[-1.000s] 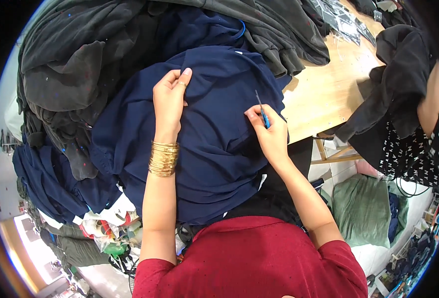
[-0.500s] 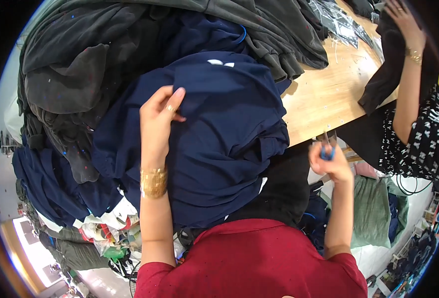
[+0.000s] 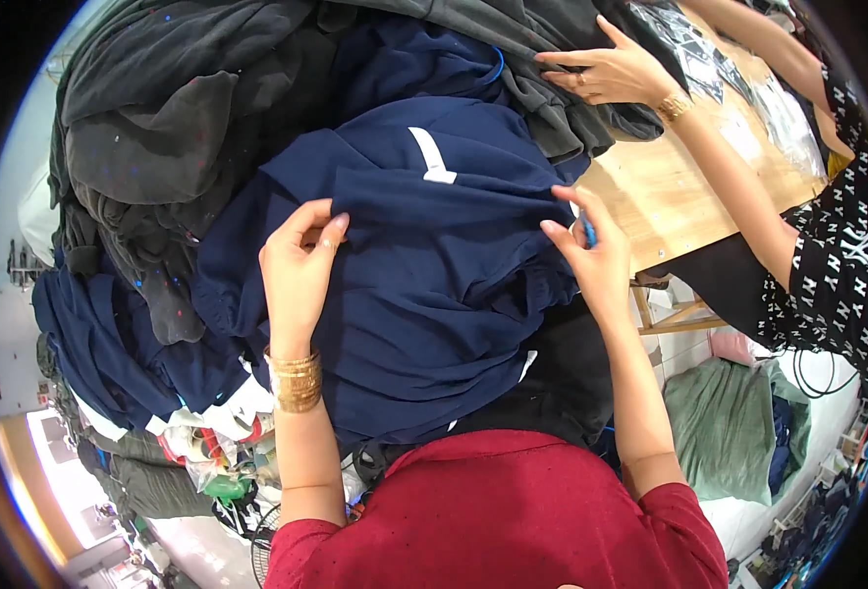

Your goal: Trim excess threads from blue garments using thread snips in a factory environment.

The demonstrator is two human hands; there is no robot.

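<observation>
The left hand [image 3: 301, 245] has its thumb and forefinger pinched together at the edge of a raised fold in the navy garment [image 3: 414, 265]. Several gold bangles [image 3: 295, 381] circle that wrist. The right hand [image 3: 591, 245] keeps a blue-handled tool [image 3: 588, 233] tucked against its palm, with the thumb and forefinger parted at the garment's right edge; I cannot tell whether those 2 fingertips grip the cloth. The fold runs across between the 2 hands, and the garment lies bunched in front of the person's red shirt [image 3: 542, 510]. Just above the fold, a white strip [image 3: 424, 147] stands out on the navy cloth, with a small white tag [image 3: 441, 177] at its lower end.

Farther out, dark grey garments [image 3: 159, 128] are heaped to the left and behind. To the right is the bare wood of the desk [image 3: 670, 196], with clear plastic packets [image 3: 787, 123] near its far side. A co-worker's hand [image 3: 616, 74], fingers spread, reaches over the grey cloth. Green fabric [image 3: 719, 432] lies on the floor at lower right.
</observation>
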